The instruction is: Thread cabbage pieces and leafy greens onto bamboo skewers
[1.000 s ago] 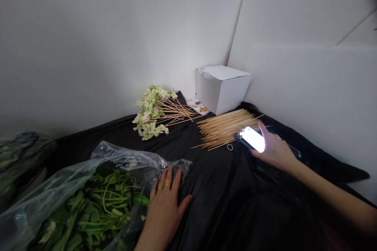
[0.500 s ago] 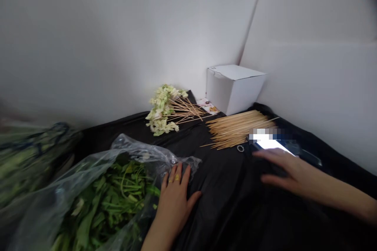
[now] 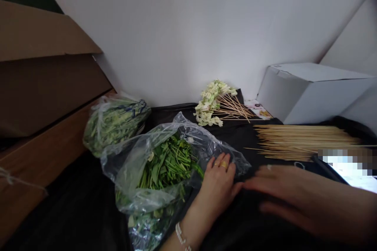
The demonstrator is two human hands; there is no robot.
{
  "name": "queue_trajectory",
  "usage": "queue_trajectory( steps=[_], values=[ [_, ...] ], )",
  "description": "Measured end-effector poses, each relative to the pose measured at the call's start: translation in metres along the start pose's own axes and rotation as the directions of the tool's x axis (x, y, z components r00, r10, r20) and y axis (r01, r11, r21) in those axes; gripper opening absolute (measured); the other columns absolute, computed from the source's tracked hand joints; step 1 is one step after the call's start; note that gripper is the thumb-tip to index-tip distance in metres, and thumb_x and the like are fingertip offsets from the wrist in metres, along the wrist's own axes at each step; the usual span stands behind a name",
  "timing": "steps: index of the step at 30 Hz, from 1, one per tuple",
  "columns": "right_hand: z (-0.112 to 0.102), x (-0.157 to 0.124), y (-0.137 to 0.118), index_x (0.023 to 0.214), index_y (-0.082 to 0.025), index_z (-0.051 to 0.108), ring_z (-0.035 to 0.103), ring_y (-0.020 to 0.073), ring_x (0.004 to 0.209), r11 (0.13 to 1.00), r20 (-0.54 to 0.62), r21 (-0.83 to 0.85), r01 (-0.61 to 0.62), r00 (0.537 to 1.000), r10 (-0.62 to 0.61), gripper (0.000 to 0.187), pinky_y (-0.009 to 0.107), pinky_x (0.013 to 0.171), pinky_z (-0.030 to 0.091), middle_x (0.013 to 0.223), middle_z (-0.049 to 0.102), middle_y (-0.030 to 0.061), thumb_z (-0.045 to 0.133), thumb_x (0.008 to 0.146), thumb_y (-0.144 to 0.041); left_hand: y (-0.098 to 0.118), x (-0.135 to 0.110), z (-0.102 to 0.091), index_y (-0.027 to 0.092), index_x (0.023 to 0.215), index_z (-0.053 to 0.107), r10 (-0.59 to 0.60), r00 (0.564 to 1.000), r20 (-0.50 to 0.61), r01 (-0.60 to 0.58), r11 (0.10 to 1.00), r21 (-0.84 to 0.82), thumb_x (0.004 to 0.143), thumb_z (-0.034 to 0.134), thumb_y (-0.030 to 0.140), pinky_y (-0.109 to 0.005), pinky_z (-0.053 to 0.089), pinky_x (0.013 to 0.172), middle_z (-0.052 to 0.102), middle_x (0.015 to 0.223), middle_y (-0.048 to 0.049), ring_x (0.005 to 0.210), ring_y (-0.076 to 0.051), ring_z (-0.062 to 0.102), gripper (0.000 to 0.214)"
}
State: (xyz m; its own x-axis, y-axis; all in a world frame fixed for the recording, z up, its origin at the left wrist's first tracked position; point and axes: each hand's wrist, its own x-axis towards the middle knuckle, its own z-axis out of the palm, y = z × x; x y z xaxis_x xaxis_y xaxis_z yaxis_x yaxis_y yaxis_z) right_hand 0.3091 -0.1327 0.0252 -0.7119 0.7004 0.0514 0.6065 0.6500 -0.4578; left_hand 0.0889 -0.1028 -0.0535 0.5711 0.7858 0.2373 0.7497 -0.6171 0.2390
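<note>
My left hand [image 3: 219,178] lies palm down with fingers stretched out, its fingertips on the edge of a clear plastic bag [image 3: 126,172]. Rings show on its fingers, a white beaded bracelet [image 3: 180,235] on the wrist. Leafy green vegetables [image 3: 167,162] with thin stems fill the opened bag. To the right, my right hand [image 3: 290,196] is smeared by motion but stretched out, thumb apart from the fingers, with nothing visible in it. Its fingertips are close to my left thumb. Just beyond it lies a heap of bamboo skewers [image 3: 303,139].
Skewered pale leaf pieces [image 3: 210,104] lie near the wall. A white box [image 3: 318,94] stands behind the skewers, with a lit phone [image 3: 353,172] in front. At left are another bag of greens [image 3: 113,123] and a cardboard box [image 3: 47,82]. Black sheeting [image 3: 73,204] covers the surface.
My view has swung left, bringing the cardboard box and more of the second bag into sight. My right hand has moved from beside the phone toward my left hand, which stays on the bag edge.
</note>
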Motion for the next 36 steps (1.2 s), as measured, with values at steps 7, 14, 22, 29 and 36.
queue_trajectory(
  steps=[7,14,22,29,36],
  values=[
    [-0.006,0.156,-0.031,0.096,-0.019,0.072,0.065,0.0159,0.077,0.980,0.065,0.121,0.161,0.983,-0.169,0.016,0.027,0.072,0.047,0.090,0.074,0.0038,0.058,0.088,-0.023,0.016,-0.004,-0.008,0.015,0.120,0.061,0.084,0.993,0.085,-0.089,0.994,0.056,0.087,0.062,0.042,-0.050,0.046,0.100,0.066,0.122,-0.0165,0.117,-0.033,0.060,0.042],
    [0.046,0.210,-0.043,0.148,-0.005,0.035,0.052,0.0346,0.124,0.970,-0.009,0.227,0.087,0.996,-0.088,0.090,0.044,0.100,0.042,0.138,0.052,0.0254,0.068,0.079,-0.052,0.038,-0.012,-0.037,0.013,0.116,0.063,0.171,0.972,0.162,-0.178,0.984,0.028,0.087,0.062,0.036,-0.045,0.048,0.097,0.068,0.118,-0.0166,0.116,-0.031,0.060,0.037],
    [0.086,0.226,-0.060,0.157,-0.015,0.006,0.039,0.0453,0.131,0.941,0.018,0.330,-0.071,0.997,0.069,0.124,0.057,0.103,0.032,0.146,0.037,0.0282,0.071,0.066,-0.067,0.033,-0.044,-0.089,0.019,0.109,0.065,0.156,0.965,0.210,-0.155,0.988,-0.021,0.090,0.059,0.035,-0.037,0.053,0.085,0.073,0.100,-0.0076,0.091,-0.024,0.069,0.025],
    [0.074,0.233,-0.038,0.147,-0.012,0.030,0.054,0.0332,0.119,0.876,-0.009,0.480,-0.052,0.998,0.064,0.095,0.042,0.099,0.041,0.133,0.054,0.0192,0.069,0.061,-0.020,-0.023,-0.100,-0.098,0.020,0.099,0.064,-0.009,1.000,-0.002,0.009,0.987,0.161,0.092,0.053,0.021,-0.044,0.048,0.103,0.070,0.114,-0.0077,0.115,-0.025,0.062,0.013],
    [0.062,0.221,-0.002,0.134,-0.014,0.041,0.061,0.0234,0.109,0.759,0.078,0.636,-0.138,0.990,0.115,0.067,0.034,0.087,0.050,0.121,0.062,0.0129,0.057,0.069,-0.019,-0.036,-0.136,-0.114,0.019,0.107,0.063,-0.028,0.999,-0.043,0.037,0.975,0.221,0.095,0.049,0.017,-0.036,0.054,0.098,0.066,0.126,-0.0108,0.117,-0.021,0.063,0.019]
  ],
)
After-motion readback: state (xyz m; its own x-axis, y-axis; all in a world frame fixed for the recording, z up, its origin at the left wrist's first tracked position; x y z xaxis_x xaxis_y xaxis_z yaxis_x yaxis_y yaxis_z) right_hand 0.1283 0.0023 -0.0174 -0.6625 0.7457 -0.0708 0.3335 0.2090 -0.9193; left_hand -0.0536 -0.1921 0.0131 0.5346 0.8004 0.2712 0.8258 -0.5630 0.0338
